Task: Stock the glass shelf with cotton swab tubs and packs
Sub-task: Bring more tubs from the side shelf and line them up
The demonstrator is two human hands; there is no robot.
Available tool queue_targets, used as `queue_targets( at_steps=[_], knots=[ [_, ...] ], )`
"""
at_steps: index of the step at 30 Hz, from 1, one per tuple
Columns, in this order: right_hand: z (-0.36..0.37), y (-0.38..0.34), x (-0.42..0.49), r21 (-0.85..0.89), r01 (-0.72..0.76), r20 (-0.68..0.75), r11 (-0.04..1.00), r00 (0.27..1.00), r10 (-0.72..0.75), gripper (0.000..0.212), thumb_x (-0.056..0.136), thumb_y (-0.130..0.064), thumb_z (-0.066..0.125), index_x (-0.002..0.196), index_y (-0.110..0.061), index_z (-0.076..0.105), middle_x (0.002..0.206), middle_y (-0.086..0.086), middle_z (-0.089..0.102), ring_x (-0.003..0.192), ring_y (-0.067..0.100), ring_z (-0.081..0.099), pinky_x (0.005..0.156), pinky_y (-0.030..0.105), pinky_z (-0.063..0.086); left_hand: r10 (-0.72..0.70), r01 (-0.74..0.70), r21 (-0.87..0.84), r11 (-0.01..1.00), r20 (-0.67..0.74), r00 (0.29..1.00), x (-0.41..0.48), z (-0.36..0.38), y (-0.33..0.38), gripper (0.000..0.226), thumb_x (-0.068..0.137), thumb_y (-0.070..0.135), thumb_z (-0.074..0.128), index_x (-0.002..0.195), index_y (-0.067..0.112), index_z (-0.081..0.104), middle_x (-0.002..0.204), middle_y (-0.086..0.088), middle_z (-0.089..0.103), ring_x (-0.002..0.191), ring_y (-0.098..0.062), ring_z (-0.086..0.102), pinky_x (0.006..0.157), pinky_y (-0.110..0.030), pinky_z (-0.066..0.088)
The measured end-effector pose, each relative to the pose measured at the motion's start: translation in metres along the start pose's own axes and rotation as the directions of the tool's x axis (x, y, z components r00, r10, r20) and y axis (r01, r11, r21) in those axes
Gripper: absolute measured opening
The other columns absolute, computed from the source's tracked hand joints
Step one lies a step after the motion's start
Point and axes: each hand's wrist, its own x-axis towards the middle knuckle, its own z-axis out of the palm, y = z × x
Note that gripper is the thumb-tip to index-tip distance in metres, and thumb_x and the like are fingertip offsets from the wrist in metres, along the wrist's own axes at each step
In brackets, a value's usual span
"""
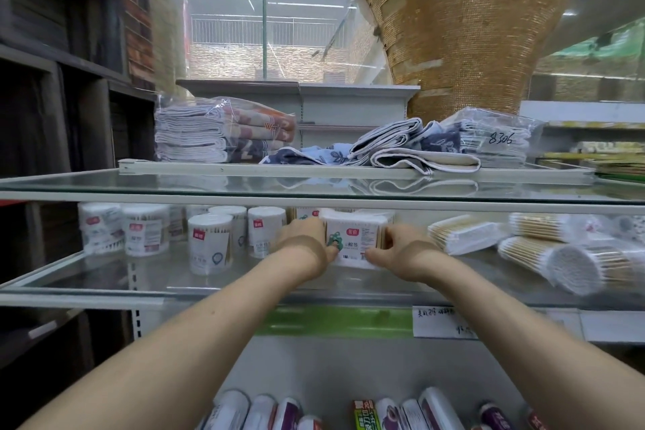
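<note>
The left grip (pixel 307 241) and the right grip (pixel 401 248) each grasp one side edge of a square cotton swab pack (pixel 356 237), thumbs against its front face, holding it upright at the middle of the glass shelf (pixel 104 276). The pack stands between upright cotton swab tubs (pixel 210 243) on its left and bagged swab bundles (pixel 464 234) lying on their sides to its right. Folded towels (pixel 223 129) lie on the upper shelf (pixel 69 181).
</note>
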Motion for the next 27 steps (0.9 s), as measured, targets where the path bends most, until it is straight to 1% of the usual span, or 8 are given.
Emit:
queue_targets(
  at_steps=[2,7,10,12,16,22,25,27],
  knots=[
    [0.002,-0.003,0.005,-0.009,0.027,0.018,1.0,0.999,-0.027,0.013,0.09,-0.031,0.062,0.096,-0.019,0.062,0.094,0.001,0.067,0.085,0.019,0.063,0.073,0.029,0.051,0.022,-0.017,0.127,0.992,-0.037,0.999,-0.002,-0.003,0.0,0.02,0.095,0.038,0.053,0.09,0.018,0.056,0.088,-0.003,0.058,0.086,-0.024,0.057,0.072,-0.031,0.045],
    [0.011,-0.009,0.021,0.02,0.088,0.031,0.996,0.996,-0.088,0.02,0.086,-0.027,0.063,0.089,-0.008,0.067,0.087,0.009,0.07,0.083,0.025,0.067,0.078,0.041,0.056,0.123,-0.097,0.294,0.951,-0.071,0.99,0.001,0.001,0.0,0.013,0.097,0.026,0.047,0.089,0.02,0.053,0.086,-0.002,0.054,0.088,-0.026,0.059,0.069,-0.03,0.043],
    [0.015,-0.014,0.03,0.018,0.093,0.053,0.995,0.994,-0.094,0.019,0.087,-0.025,0.062,0.072,-0.013,0.059,0.071,0.004,0.062,0.066,0.02,0.058,0.066,0.033,0.05,0.18,-0.13,0.401,0.907,-0.091,0.979,0.004,0.002,-0.003,0.013,0.099,0.021,0.045,0.093,0.02,0.056,0.09,-0.002,0.058,0.092,-0.025,0.061,0.067,-0.031,0.041],
    [0.017,-0.018,0.035,0.028,0.097,0.061,0.995,0.993,-0.098,0.029,0.087,-0.021,0.062,0.061,-0.017,0.051,0.061,0.001,0.054,0.058,0.017,0.051,0.059,0.029,0.043,0.195,-0.139,0.42,0.897,-0.094,0.976,0.007,0.004,-0.005,0.012,0.099,0.021,0.045,0.09,0.021,0.052,0.089,-0.001,0.057,0.09,-0.023,0.06,0.066,-0.031,0.04],
    [0.021,-0.024,0.044,0.023,0.121,0.064,0.992,0.99,-0.122,0.038,0.089,-0.02,0.063,0.057,-0.019,0.043,0.055,-0.005,0.045,0.05,0.008,0.043,0.047,0.022,0.03,0.197,-0.141,0.415,0.899,-0.094,0.976,0.014,0.006,-0.011,0.012,0.098,0.02,0.046,0.095,0.017,0.057,0.093,-0.002,0.059,0.088,-0.021,0.058,0.068,-0.03,0.042],
    [0.027,-0.028,0.056,0.015,0.131,0.061,0.991,0.989,-0.131,0.037,0.09,-0.023,0.063,0.059,-0.022,0.043,0.059,-0.005,0.047,0.054,0.008,0.045,0.048,0.023,0.032,0.19,-0.133,0.432,0.892,-0.093,0.977,0.021,0.009,-0.012,0.019,0.098,0.011,0.043,0.103,0.014,0.061,0.103,-0.006,0.063,0.097,-0.024,0.061,0.077,-0.032,0.047],
    [0.028,-0.03,0.061,0.002,0.119,0.07,0.993,0.99,-0.119,0.032,0.09,-0.026,0.063,0.064,-0.023,0.045,0.073,-0.002,0.056,0.07,0.016,0.054,0.061,0.026,0.039,0.193,-0.133,0.48,0.867,-0.076,0.978,0.025,0.009,-0.011,0.021,0.098,0.01,0.042,0.11,0.012,0.06,0.109,-0.008,0.062,0.103,-0.026,0.06,0.08,-0.033,0.046],
    [0.028,-0.031,0.064,-0.027,0.112,0.078,0.993,0.991,-0.11,0.033,0.091,-0.028,0.062,0.065,-0.024,0.044,0.079,0.0,0.056,0.079,0.018,0.054,0.067,0.027,0.039,0.199,-0.138,0.514,0.847,-0.065,0.978,0.028,0.01,-0.009,0.022,0.098,0.011,0.044,0.115,0.012,0.058,0.112,-0.008,0.062,0.106,-0.026,0.059,0.084,-0.033,0.047]
  ],
)
